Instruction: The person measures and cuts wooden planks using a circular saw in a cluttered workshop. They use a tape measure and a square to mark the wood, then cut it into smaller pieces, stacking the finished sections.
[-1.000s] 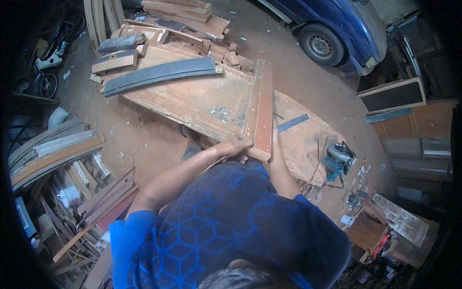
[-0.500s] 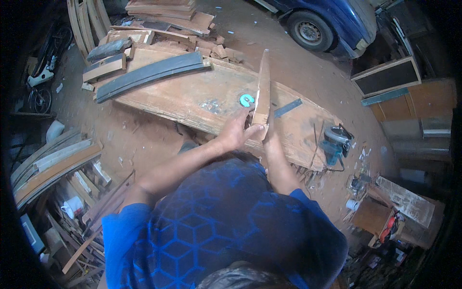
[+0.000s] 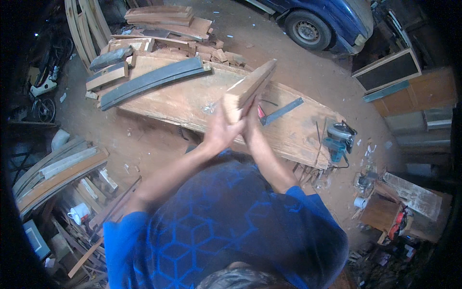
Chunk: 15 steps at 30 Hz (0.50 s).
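Note:
A thick wooden plank [image 3: 250, 85] rises over the workbench, its cut end toward me and its far end pointing up and right. My left hand [image 3: 221, 131] wraps the left side of the near end. On the plank's right side, my right hand [image 3: 250, 123] grips close to the same end; some of its fingers are hidden. Just past my right hand, a blue-grey flat metal strip [image 3: 284, 111] and a small red thing [image 3: 261, 113] lie on the workbench top [image 3: 168, 103].
A long blue-grey moulded board [image 3: 154, 83] and wood offcuts [image 3: 221, 57] occupy the bench's left and far parts. A circular saw [image 3: 338, 137] rests at its right end. Beyond stands a blue car [image 3: 332, 21]. Curved wood pieces [image 3: 62, 168] are piled at lower left.
The plank has turned from nearly upright to leaning right, its near end moving left and up. My right hand now shows on its right side. The turquoise ring-shaped thing is no longer visible.

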### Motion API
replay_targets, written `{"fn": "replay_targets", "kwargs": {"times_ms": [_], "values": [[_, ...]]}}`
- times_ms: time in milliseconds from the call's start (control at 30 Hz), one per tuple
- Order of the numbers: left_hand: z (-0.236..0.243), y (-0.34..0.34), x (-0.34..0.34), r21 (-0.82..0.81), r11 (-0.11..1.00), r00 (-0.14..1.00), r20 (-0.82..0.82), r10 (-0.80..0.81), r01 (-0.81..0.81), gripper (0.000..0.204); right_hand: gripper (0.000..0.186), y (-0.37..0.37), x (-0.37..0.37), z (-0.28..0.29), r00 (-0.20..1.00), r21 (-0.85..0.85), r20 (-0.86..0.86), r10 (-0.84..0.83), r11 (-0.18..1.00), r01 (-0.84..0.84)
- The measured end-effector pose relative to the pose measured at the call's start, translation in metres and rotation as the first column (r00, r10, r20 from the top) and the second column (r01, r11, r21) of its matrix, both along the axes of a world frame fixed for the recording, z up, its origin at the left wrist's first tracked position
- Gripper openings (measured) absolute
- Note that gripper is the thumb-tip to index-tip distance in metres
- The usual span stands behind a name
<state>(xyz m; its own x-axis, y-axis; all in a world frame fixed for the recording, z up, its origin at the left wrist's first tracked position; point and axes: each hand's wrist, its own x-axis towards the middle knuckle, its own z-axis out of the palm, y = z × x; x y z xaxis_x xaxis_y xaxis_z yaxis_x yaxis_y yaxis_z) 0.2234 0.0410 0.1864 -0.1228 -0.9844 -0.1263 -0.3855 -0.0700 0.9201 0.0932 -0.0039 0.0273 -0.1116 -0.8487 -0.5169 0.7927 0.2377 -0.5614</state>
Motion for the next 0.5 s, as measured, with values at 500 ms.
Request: {"fn": "replay_targets", "kwargs": {"times_ms": [500], "values": [[0.031, -0.005, 0.213, -0.307, 0.609, 0.629, 0.647, -0.430, 0.731, 0.048, 0.088, -0.095, -0.062, -0.123, 0.994, 0.117, -0.080, 0.079, 0.991, -0.069]]}}
